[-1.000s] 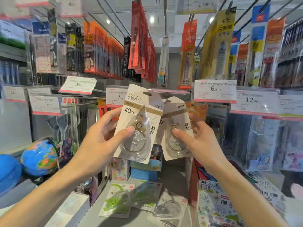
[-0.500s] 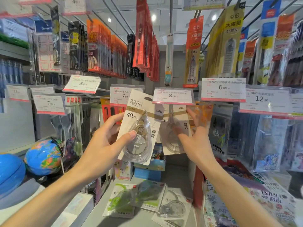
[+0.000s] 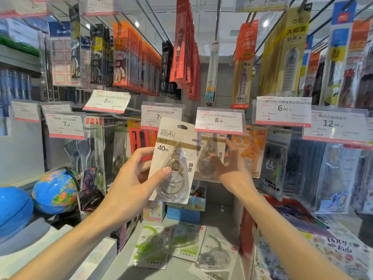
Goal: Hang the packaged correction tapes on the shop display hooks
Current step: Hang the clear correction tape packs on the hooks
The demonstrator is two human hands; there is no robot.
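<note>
Head view: our left hand (image 3: 129, 182) holds a beige 40m correction tape pack (image 3: 173, 160) upright in front of the display, thumb pressed on the clear blister, fingers curled behind the card; its hang hole at the top sits just below the 7 yuan price tag (image 3: 161, 115), not on a hook. Our right hand (image 3: 232, 168) is raised at a second correction tape pack (image 3: 212, 156) of the same design, which sits directly under the 8.00 price tag (image 3: 220, 121) with its top edge hidden behind that tag, so we cannot tell whether it is on the hook. Right fingers are spread around the pack's right edge, thumb across the blister; the hand is motion-blurred, grip looks loose, and we cannot tell if it actually pinches the card. The two packs overlap slightly, left-hand one in front. On the grey shelf (image 3: 222, 225) below lie more loose packs: two green correction tape packs (image 3: 153, 247) side by side and overlapping, and a clear correction tape pack (image 3: 216, 257) just right of them. A globe (image 3: 54, 190) stands at lower left beside a blue ball-shaped thing (image 3: 12, 211). An orange pack (image 3: 250, 150) hangs just right of the right hand, under the 6.00 price tag (image 3: 282, 111). A 12.90 price tag (image 3: 335, 125) is at far right.
</note>
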